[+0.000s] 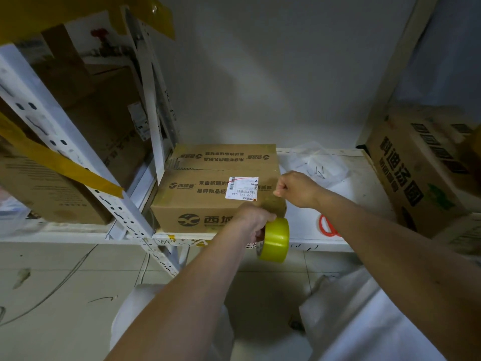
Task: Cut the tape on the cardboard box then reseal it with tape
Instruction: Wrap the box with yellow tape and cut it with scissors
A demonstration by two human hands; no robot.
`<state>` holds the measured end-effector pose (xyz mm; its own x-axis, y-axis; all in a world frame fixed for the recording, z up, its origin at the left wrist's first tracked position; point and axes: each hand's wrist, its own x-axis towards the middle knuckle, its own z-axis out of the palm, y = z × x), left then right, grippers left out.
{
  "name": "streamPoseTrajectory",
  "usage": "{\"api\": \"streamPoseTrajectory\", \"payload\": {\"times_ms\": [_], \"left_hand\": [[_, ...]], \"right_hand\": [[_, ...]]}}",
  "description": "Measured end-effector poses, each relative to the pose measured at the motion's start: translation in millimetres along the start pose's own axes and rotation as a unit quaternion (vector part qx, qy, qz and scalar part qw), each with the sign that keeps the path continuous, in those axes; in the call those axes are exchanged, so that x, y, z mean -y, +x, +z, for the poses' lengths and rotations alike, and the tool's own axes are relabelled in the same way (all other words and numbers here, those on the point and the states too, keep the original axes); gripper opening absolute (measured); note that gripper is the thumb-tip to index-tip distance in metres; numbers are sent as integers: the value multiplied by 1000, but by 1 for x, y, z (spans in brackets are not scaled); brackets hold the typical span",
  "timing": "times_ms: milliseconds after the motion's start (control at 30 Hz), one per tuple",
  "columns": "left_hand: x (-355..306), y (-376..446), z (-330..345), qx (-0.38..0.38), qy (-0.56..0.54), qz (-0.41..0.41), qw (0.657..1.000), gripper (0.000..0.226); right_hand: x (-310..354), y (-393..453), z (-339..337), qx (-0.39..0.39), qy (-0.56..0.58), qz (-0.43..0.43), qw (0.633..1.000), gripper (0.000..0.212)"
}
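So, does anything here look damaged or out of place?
Only small things: on the white metal rack, strips of yellow tape hang loose and crooked, and the tiled floor shows scuffs and scraps. The brown cardboard box looks intact.

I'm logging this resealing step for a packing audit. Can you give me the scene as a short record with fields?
box: brown printed cardboard box on a white shelf, flaps closed
label: white barcode shipping label on the box top
tape: roll of yellowish translucent packing tape at the box's front right corner
left hand: left hand grips the roll
right hand: right hand fisted at the box's right edge, seemingly pinching the tape end
beside: red scissors handles on the shelf
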<state>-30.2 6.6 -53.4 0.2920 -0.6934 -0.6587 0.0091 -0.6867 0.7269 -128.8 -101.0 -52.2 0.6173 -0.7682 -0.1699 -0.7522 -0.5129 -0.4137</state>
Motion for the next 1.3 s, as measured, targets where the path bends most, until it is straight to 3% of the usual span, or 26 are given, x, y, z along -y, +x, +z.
{"api": "streamPoseTrajectory", "payload": {"times_ms": [133, 367, 633, 700, 800, 967, 1033, 1133, 1200, 1300], "left_hand": [[-3, 8, -3, 6, -21, -24, 999, 13], [-2, 21, 0, 8, -22, -32, 999, 38], [7, 29, 0, -23, -61, -17, 998, 26], [13, 31, 3, -30, -73, -3, 997, 24], [20, 28, 6, -7, -85, 7, 996, 39], [25, 23, 4, -1, -72, 24, 997, 44], [26, 22, 4, 9, -57, 27, 998, 47], [31, 22, 4, 30, -63, 31, 997, 29], [34, 23, 5, 33, -78, 34, 996, 27], [37, 21, 6, 26, -87, 43, 995, 33]], "right_hand": [[2, 12, 2, 5, -30, -2, 1000, 17], [0, 19, 10, -6, -74, 2, 997, 11], [-5, 23, 23, -45, 3, 40, 998, 9], [-11, 23, 25, -58, 88, 87, 991, 32], [-15, 23, 24, -44, 170, 151, 973, 74], [-8, 27, 33, -4, 232, 186, 955, 94], [-13, 27, 34, 10, 276, 178, 945, 87], [-20, 24, 32, 8, 328, 143, 934, 44], [-27, 21, 30, 5, 325, 142, 935, 36], [-25, 11, 26, -46, 176, 92, 979, 35]]}}
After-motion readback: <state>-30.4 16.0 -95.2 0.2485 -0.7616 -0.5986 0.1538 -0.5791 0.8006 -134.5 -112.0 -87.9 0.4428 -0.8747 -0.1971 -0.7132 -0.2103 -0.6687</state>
